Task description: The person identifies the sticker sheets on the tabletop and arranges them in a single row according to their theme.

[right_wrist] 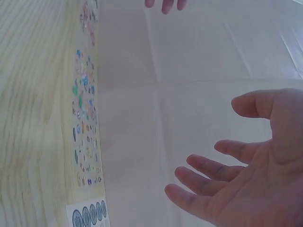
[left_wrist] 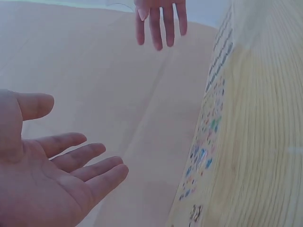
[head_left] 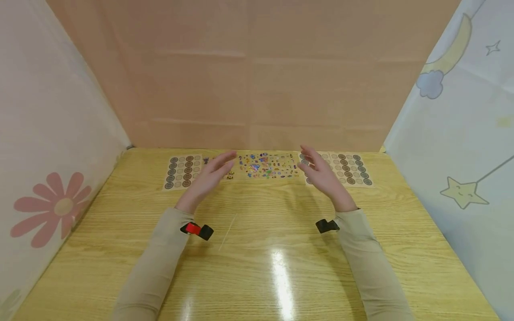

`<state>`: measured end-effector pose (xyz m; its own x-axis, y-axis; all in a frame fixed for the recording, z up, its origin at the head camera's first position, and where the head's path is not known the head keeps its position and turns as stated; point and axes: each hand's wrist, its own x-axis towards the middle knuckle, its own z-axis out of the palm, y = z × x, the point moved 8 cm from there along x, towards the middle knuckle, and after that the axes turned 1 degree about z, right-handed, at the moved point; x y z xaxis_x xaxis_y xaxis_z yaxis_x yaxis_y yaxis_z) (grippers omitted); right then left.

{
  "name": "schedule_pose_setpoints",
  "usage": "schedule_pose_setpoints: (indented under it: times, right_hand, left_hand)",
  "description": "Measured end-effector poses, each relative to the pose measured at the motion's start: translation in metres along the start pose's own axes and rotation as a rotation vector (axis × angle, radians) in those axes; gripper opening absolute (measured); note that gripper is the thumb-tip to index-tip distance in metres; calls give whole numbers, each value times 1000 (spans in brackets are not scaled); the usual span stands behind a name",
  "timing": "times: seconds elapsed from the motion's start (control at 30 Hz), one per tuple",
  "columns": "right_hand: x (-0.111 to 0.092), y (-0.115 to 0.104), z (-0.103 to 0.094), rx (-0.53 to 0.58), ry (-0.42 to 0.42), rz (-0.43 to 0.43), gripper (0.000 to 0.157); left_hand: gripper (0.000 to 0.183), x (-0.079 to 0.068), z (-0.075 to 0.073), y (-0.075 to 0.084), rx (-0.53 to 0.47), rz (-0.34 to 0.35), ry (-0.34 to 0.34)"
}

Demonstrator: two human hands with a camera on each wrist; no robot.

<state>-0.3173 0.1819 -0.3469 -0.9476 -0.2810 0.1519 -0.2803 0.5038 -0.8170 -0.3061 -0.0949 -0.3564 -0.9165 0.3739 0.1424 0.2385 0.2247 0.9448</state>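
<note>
My left hand (head_left: 209,177) is held above the table with its fingers spread and nothing in it. Facing it, my right hand (head_left: 321,175) is likewise empty, palm turned inward. Between and behind the hands, a strip of small colourful stickers (head_left: 267,166) lies along the table's back edge. A sheet of round coin-like prints (head_left: 176,174) lies beyond the left hand, and similar round-print sheets (head_left: 351,169) lie by the right hand, which partly covers them. In the left wrist view, the left palm (left_wrist: 42,189) shows bare; the right wrist view shows the right palm (right_wrist: 260,189) bare too.
A wood-grain table (head_left: 257,232) spreads under both arms. An orange-brown backdrop (head_left: 249,80) rises behind it. White side panels stand left and right, one with a pink flower (head_left: 60,207), the other with a yellow star (head_left: 463,192). Dark bands with small cameras sit on both wrists.
</note>
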Motion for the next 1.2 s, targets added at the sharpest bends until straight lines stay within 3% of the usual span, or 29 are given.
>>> schedule_pose_setpoints:
  times: [0.37, 0.53, 0.77, 0.97, 1.2]
  right_hand:
    - [17, 8, -5, 136, -12, 116, 57]
    - [25, 17, -3, 209, -25, 156, 57]
    - [27, 38, 3, 325, -55, 286, 57]
    - [29, 53, 8, 428, -53, 375, 56]
    - [33, 67, 13, 488, -35, 441, 59]
  left_hand:
    - [49, 21, 16, -8, -452, -126, -36]
    - [50, 29, 20, -19, -593, -190, -29]
    - [49, 41, 31, -31, -734, -244, -54]
    - [47, 52, 42, -38, -846, -291, -26]
    - [54, 66, 54, -54, -869, -349, 3]
